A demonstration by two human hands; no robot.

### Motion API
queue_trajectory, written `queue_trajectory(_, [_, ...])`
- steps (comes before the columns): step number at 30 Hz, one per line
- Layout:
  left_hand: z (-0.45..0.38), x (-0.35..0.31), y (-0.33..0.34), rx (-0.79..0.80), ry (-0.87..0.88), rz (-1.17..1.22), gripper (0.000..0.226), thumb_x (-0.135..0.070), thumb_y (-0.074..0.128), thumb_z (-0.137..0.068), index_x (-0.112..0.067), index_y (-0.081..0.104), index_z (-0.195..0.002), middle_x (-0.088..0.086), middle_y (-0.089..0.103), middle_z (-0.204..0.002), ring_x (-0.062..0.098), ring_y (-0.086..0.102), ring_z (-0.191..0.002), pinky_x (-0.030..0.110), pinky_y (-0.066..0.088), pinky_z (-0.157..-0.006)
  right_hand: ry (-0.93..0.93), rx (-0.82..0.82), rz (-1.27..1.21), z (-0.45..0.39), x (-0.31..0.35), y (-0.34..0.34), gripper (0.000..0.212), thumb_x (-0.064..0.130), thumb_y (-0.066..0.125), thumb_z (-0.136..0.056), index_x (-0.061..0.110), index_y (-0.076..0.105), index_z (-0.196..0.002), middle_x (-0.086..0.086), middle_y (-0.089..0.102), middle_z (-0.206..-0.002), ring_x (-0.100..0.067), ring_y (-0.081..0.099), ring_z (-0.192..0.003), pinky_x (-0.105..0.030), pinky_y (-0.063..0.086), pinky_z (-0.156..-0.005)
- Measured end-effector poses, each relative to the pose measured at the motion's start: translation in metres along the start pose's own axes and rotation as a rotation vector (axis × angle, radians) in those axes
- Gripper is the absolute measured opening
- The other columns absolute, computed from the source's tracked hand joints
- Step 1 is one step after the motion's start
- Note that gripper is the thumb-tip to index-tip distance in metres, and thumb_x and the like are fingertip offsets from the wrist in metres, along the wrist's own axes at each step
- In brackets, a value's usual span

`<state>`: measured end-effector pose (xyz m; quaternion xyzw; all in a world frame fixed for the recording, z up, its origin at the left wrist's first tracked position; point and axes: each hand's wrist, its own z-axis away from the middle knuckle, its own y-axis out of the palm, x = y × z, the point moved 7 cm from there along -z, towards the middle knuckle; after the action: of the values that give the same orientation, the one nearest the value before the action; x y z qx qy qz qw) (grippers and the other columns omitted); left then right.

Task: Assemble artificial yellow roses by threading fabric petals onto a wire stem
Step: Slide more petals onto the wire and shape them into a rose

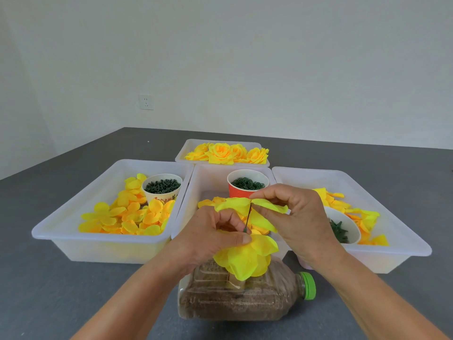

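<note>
A thin dark wire stem (248,218) stands upright from a sand-filled plastic bottle (235,295) lying on its side. My left hand (213,239) grips the yellow petal stack (247,260) low on the wire, thumb pressed near the stem. My right hand (291,214) pinches a yellow fabric petal piece (245,204) at the top of the wire, with the wire tip passing through its centre.
Three white bins sit behind: the left bin (61,231) holds loose petals and a cup of green parts (162,186), the middle bin an orange cup of green rings (247,184), the right bin (392,251) petals and a white bowl (343,227). Finished roses (228,153) fill a far tray.
</note>
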<state>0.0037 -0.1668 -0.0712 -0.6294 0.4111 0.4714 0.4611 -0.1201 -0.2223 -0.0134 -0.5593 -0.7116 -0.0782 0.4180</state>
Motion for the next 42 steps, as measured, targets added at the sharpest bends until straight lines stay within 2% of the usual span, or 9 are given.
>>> queue_trajectory(6, [-0.001, 0.001, -0.001, 0.001, 0.018, 0.004, 0.010, 0.007, 0.070, -0.074, 0.008, 0.061, -0.077, 0.017, 0.066, -0.084, 0.019, 0.060, -0.077, 0.027, 0.050, -0.070, -0.116, 0.021, 0.018, 0.000, 0.005, 0.001, 0.019, 0.002, 0.072, -0.075, 0.017, 0.073, -0.085, 0.005, 0.071, -0.083, -0.002, 0.064, -0.080, -0.014, 0.049, -0.072])
queue_trajectory(12, [-0.001, 0.004, -0.001, 0.008, 0.008, 0.011, 0.007, 0.002, 0.072, -0.074, -0.005, 0.070, -0.075, 0.014, 0.070, -0.084, 0.015, 0.063, -0.077, 0.027, 0.052, -0.072, -0.212, 0.077, 0.011, -0.001, 0.008, 0.000, 0.019, 0.002, 0.067, -0.074, 0.017, 0.069, -0.086, -0.004, 0.070, -0.082, -0.010, 0.065, -0.079, -0.025, 0.054, -0.072])
queue_trajectory(16, [-0.001, 0.009, -0.003, -0.010, -0.018, 0.008, 0.013, 0.000, 0.071, -0.076, 0.003, 0.072, -0.088, 0.015, 0.072, -0.087, 0.015, 0.065, -0.075, 0.028, 0.054, -0.069, -0.190, 0.126, -0.038, -0.005, -0.001, 0.001, 0.021, 0.003, 0.067, -0.072, 0.021, 0.067, -0.085, -0.001, 0.070, -0.084, -0.011, 0.066, -0.083, -0.027, 0.054, -0.077])
queue_trajectory(23, [-0.002, 0.010, -0.003, 0.000, -0.011, 0.018, 0.019, 0.002, 0.069, -0.077, 0.010, 0.069, -0.095, 0.024, 0.070, -0.095, 0.025, 0.065, -0.084, 0.037, 0.054, -0.077, -0.075, 0.215, -0.154, -0.009, -0.022, 0.004, 0.029, -0.004, 0.070, -0.072, 0.024, 0.072, -0.078, 0.011, 0.069, -0.097, -0.006, 0.064, -0.096, -0.017, 0.049, -0.081])
queue_trajectory(30, [0.000, 0.005, -0.001, 0.041, 0.052, 0.108, 0.031, -0.008, 0.081, -0.062, 0.001, 0.068, -0.088, -0.004, 0.072, -0.076, 0.007, 0.068, -0.072, 0.019, 0.051, -0.062, 0.197, 0.126, -0.441, 0.003, -0.045, 0.000, 0.036, -0.013, 0.063, -0.078, 0.016, 0.070, -0.100, -0.003, 0.074, -0.095, -0.018, 0.070, -0.089, -0.028, 0.055, -0.074])
queue_trajectory(32, [-0.001, 0.007, -0.005, 0.009, 0.042, 0.076, 0.034, -0.008, 0.076, -0.062, 0.007, 0.066, -0.090, -0.001, 0.071, -0.075, 0.007, 0.066, -0.071, 0.019, 0.051, -0.061, 0.142, 0.135, -0.342, 0.007, -0.039, -0.002, 0.043, -0.013, 0.064, -0.077, 0.021, 0.069, -0.102, -0.001, 0.072, -0.102, -0.016, 0.068, -0.095, -0.030, 0.054, -0.077])
queue_trajectory(36, [-0.002, 0.010, -0.005, 0.002, 0.036, 0.042, 0.018, 0.005, 0.073, -0.072, 0.006, 0.066, -0.090, -0.004, 0.071, -0.074, 0.006, 0.066, -0.070, 0.018, 0.051, -0.060, -0.121, 0.082, 0.021, 0.012, -0.014, -0.009, 0.041, 0.011, 0.073, -0.069, 0.029, 0.067, -0.105, 0.005, 0.061, -0.118, -0.015, 0.055, -0.113, -0.031, 0.045, -0.093])
queue_trajectory(39, [-0.002, 0.011, -0.006, 0.002, 0.041, 0.038, 0.016, 0.008, 0.068, -0.076, 0.008, 0.066, -0.092, 0.000, 0.071, -0.077, 0.008, 0.066, -0.072, 0.020, 0.052, -0.062, -0.403, 0.057, 0.357, 0.019, 0.006, -0.006, 0.035, 0.009, 0.074, -0.067, 0.014, 0.072, -0.102, -0.004, 0.064, -0.114, -0.029, 0.055, -0.107, -0.046, 0.046, -0.087])
queue_trajectory(42, [-0.002, 0.008, -0.005, -0.006, 0.062, 0.058, 0.023, -0.001, 0.074, -0.069, 0.008, 0.066, -0.089, -0.002, 0.070, -0.073, 0.007, 0.065, -0.069, 0.019, 0.051, -0.060, -0.596, 0.034, 0.578, 0.025, 0.017, 0.001, 0.020, 0.004, 0.074, -0.069, 0.010, 0.075, -0.088, -0.006, 0.068, -0.101, -0.031, 0.061, -0.098, -0.046, 0.046, -0.080])
